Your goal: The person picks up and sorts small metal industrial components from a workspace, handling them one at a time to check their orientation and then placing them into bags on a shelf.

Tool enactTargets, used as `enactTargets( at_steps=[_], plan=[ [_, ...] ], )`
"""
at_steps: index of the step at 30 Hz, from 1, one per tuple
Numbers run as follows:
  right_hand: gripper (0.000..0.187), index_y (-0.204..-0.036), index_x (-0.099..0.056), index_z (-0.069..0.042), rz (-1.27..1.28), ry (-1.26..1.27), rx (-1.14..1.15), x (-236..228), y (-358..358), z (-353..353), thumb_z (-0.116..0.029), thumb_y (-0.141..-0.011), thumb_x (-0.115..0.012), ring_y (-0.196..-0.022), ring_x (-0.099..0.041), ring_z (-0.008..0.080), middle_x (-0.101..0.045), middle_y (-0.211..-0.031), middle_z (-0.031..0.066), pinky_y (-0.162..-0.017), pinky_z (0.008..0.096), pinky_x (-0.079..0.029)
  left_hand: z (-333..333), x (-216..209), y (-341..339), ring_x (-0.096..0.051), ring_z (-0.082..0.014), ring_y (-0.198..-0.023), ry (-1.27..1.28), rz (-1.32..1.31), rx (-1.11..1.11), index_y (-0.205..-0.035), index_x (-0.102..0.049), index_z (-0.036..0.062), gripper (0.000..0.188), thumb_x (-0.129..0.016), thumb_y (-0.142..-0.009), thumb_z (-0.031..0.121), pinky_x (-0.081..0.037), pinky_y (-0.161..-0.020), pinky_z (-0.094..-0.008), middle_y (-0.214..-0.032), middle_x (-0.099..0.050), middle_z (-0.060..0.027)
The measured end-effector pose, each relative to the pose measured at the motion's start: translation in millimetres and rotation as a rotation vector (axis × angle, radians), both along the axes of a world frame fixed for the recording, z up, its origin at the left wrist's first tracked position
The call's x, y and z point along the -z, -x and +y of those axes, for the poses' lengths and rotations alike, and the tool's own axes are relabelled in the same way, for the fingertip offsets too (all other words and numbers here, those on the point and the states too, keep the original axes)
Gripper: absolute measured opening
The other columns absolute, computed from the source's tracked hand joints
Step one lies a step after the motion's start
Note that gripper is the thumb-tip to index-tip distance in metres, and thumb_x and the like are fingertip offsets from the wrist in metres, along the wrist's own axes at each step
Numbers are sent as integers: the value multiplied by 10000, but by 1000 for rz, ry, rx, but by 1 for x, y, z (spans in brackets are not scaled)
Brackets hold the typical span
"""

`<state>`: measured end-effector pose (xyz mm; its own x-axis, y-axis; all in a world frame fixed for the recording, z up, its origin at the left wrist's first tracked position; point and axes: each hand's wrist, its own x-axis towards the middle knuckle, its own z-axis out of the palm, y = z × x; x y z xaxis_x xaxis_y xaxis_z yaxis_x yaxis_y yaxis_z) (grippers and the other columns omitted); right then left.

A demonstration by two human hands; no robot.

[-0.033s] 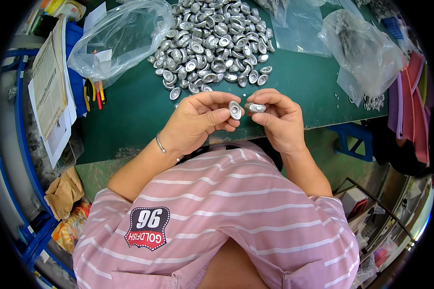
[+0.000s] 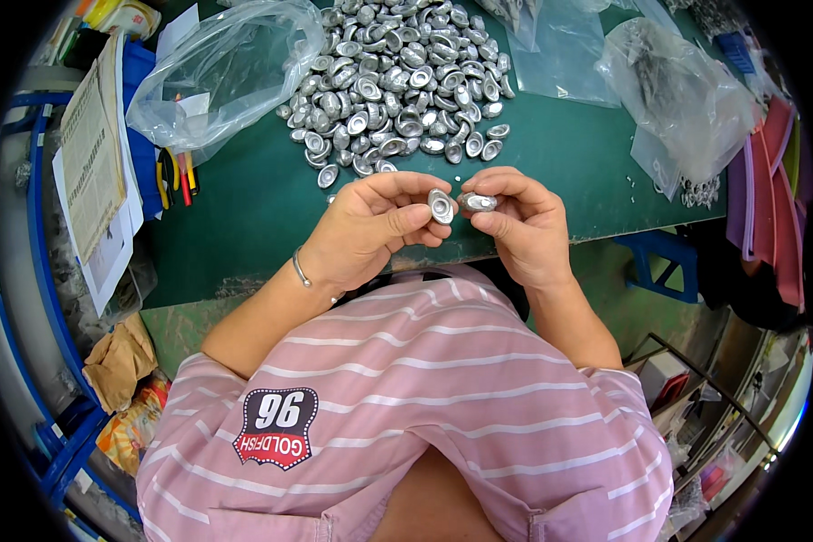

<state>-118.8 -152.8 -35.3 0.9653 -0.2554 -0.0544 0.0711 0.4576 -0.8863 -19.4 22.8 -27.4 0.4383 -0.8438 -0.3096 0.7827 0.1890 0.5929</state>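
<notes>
My left hand (image 2: 377, 217) pinches a small silver boat-shaped metal piece (image 2: 441, 207) between thumb and fingers, its oval hollow facing up. Close beside it, my right hand (image 2: 521, 219) grips a second silver metal piece (image 2: 478, 203) by its end, turned so a smooth rounded side shows. The two pieces are held a little apart over the table's near edge. Just beyond my hands a large heap of similar silver metal pieces (image 2: 406, 81) lies on the green table (image 2: 560, 163), several strewn loosely along its near side.
A clear plastic bag (image 2: 226, 77) lies left of the heap, near pliers (image 2: 166, 176) and a red pen (image 2: 186, 181). Papers (image 2: 95, 163) stand at the far left. On the right are another plastic bag (image 2: 673, 90), small metal bits (image 2: 698, 192) and a blue stool (image 2: 661, 262).
</notes>
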Motion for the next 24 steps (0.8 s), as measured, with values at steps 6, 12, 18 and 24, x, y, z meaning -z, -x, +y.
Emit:
enactTargets(
  at_steps=[6,12,18,24],
  plan=[
    [249,-958,-614,43,45,-74,-9,-2,-1,3,114,-721,-644,-923,-594,189,-606,-1006,134,-831,285,-483,-1,-1,0,-633,-190,-868,9,46,6,-1134,-547,-20,271,-554,-868,28,-536,-750,-276,-1003,-615,-116],
    [231,-978,-594,37,94,-217,-33,-2,-3,6,92,-755,-620,-878,-612,182,-619,-1003,151,-778,272,-509,-1,2,2,-611,-186,-950,27,99,-25,-1177,-534,-13,305,-531,-875,22,-520,-791,-277,-1054,-610,-119],
    [211,-1034,-555,28,101,-253,-30,-3,-6,5,22,-827,-593,-839,-618,173,-624,-993,152,-737,258,-521,-3,-1,6,-575,-179,-1023,-55,11,-105,-1206,-515,-29,325,-505,-882,-2,-469,-896,-296,-1107,-593,-123],
    [211,-1062,-537,11,135,-360,-7,1,-7,1,-28,-859,-579,-833,-620,155,-624,-977,129,-730,267,-536,-4,-5,-1,-523,-250,-1138,33,146,-95,-1241,-482,-25,369,-497,-872,-7,-420,-989,-322,-1243,-509,-192]
  ],
)
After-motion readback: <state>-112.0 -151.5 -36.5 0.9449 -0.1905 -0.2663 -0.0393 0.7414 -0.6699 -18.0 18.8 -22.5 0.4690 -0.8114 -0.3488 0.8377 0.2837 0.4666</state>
